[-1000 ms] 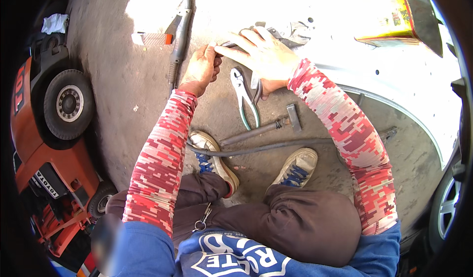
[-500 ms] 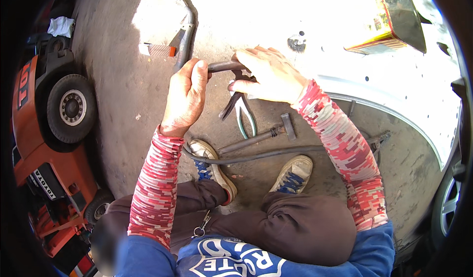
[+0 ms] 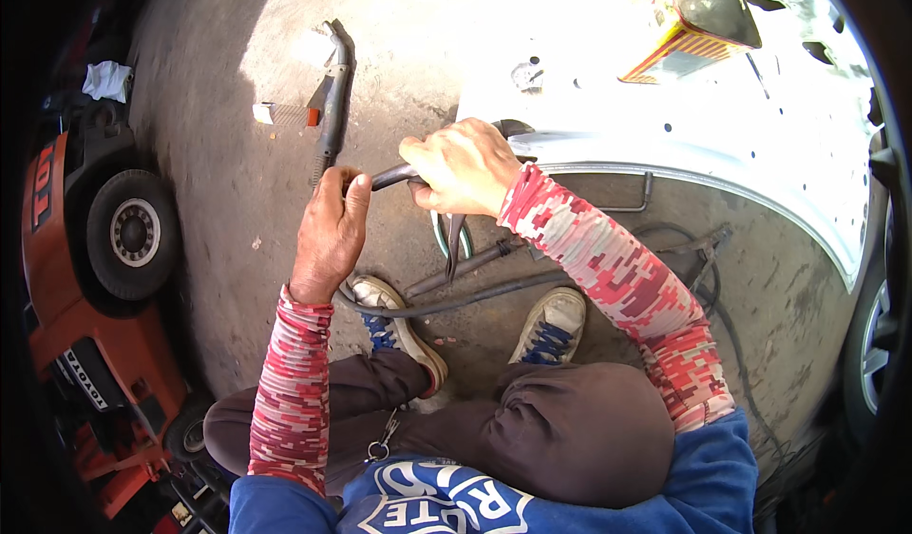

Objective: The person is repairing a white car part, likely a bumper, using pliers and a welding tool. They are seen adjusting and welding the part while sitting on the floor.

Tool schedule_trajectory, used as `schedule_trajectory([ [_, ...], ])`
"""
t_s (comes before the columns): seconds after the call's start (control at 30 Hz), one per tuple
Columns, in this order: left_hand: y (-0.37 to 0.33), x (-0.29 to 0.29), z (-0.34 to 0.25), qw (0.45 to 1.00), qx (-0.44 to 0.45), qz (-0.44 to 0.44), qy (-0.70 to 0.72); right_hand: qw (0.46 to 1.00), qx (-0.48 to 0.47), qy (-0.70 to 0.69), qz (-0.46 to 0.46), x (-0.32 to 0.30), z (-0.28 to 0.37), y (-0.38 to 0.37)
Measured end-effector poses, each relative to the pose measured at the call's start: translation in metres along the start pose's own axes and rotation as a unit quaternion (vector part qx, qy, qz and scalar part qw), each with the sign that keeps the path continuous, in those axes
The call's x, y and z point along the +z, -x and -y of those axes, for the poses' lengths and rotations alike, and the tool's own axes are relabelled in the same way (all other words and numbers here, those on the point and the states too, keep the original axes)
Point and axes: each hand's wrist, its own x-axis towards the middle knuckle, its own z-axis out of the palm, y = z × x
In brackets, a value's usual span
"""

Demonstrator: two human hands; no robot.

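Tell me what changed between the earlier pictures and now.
The left hand has drawn back toward the person, and so has the right hand, its spread fingers now curled round the dark tool. The grey torch-like tool and the shoes stayed on the floor.

The floor [image 3: 218,211] is hard, gray-brown and dirty, with dark stains on it. Bright light makes its far part almost white, and the near part is in shade. On the left is a big orange machine [image 3: 133,339] with a fat black wheel [image 3: 140,234]. Something white and crumpled [image 3: 107,81] is near it. At the right edge is a silver car wheel [image 3: 875,349]
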Motion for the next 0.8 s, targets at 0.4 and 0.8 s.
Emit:
schedule_trajectory([
  [0.4,-0.029,0.038,0.011,0.995,0.069,0.051,-0.042,0.753,0.338,-0.427,-0.368,-0.001,0.0,0.031],
  [0.8,-0.097,0.048,-0.02,0.971,0.12,0.162,-0.129,0.418,0.366,-0.805,-0.208,0.072,-0.023,0.015],
])
